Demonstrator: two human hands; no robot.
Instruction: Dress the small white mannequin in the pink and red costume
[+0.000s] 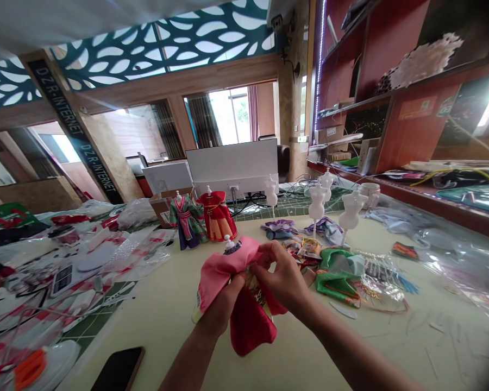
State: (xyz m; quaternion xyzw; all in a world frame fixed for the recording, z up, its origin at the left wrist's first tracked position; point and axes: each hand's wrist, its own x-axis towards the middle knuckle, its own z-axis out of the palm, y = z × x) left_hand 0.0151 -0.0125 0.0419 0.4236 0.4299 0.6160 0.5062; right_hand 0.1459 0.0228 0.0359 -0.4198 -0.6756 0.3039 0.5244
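Observation:
A small doll dress [250,326] with a pink top layer and a dark red skirt sits on a mini mannequin, whose white neck knob [229,240] pokes out above. My left hand [228,301] is closed at the front of the dress, its thumb tip pressed on the cloth. Opposite it, my right hand [279,274] pinches the pink fabric edge between thumb and index finger. A patterned gold and black strip shows between the hands. The exact spot under my fingertips is partly hidden.
Behind stand two dressed mannequins, one green robe [185,217], one red dress [215,214]. Several bare white mannequins [317,201] stand right, near a green cloth [338,277] and folded garments. A phone [118,370] lies front left; a scale [62,279] and plastic bags clutter the left.

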